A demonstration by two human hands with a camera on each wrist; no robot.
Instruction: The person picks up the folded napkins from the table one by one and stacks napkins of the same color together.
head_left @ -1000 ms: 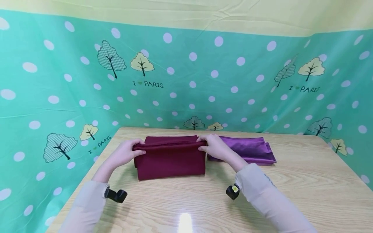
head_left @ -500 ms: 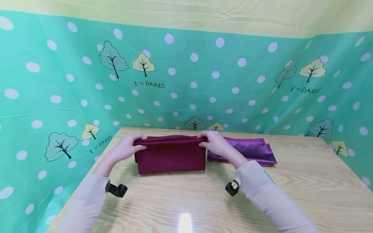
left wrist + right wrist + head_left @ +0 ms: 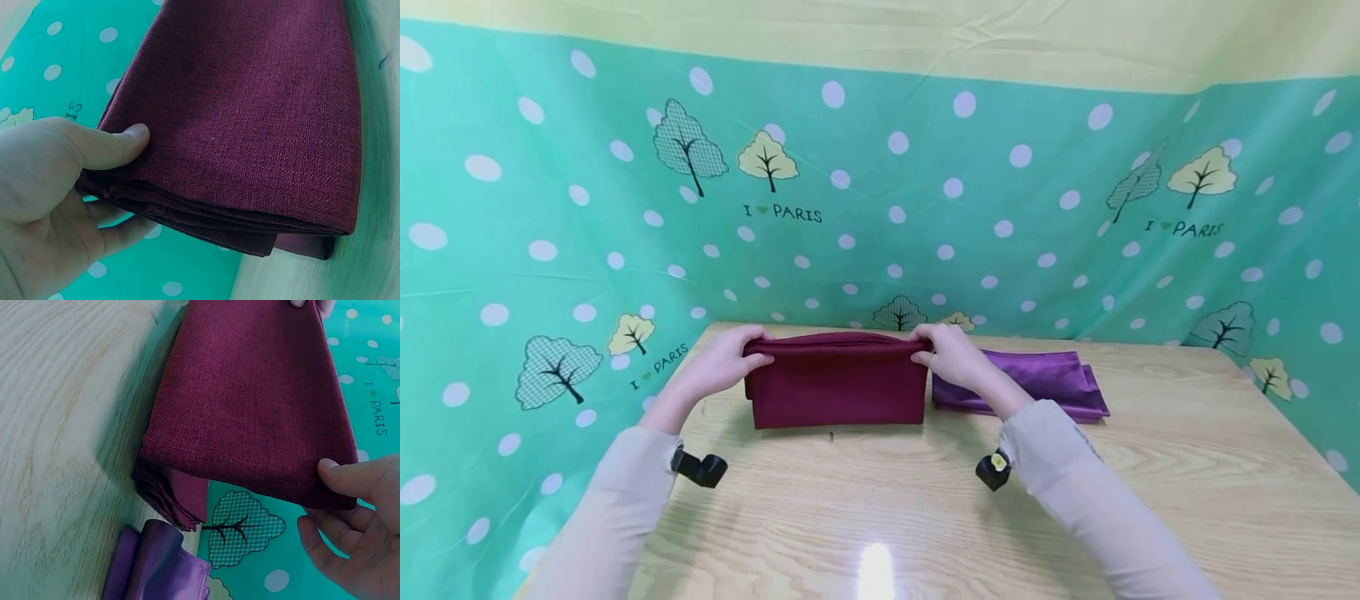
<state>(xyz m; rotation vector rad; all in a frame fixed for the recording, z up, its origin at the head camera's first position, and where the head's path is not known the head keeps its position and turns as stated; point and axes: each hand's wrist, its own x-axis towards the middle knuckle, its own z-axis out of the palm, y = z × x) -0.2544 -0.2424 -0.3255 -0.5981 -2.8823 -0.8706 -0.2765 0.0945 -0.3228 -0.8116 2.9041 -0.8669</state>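
A folded maroon cloth [image 3: 842, 387] hangs between both hands toward the back of the table, its front face turned to me. My left hand [image 3: 724, 360] pinches the upper left corner; in the left wrist view its thumb [image 3: 134, 139] presses the front face and fingers curl behind several stacked layers. At the upper right corner, my right hand [image 3: 957, 360] grips the cloth between thumb [image 3: 334, 475] and fingers. In the right wrist view, folded layers [image 3: 178, 497] of maroon fabric show beneath the front panel, near the tabletop.
A folded shiny purple cloth [image 3: 1041, 383] lies on the wooden table [image 3: 1187, 467] just right of the maroon one. A green dotted curtain [image 3: 850, 192] hangs behind the table and along its sides. A bright light reflection shows at the table's front.
Both hands have risen and moved slightly away from me with the maroon cloth. Its lower front edge sits higher and farther back, and its top covers the part seen behind it earlier.
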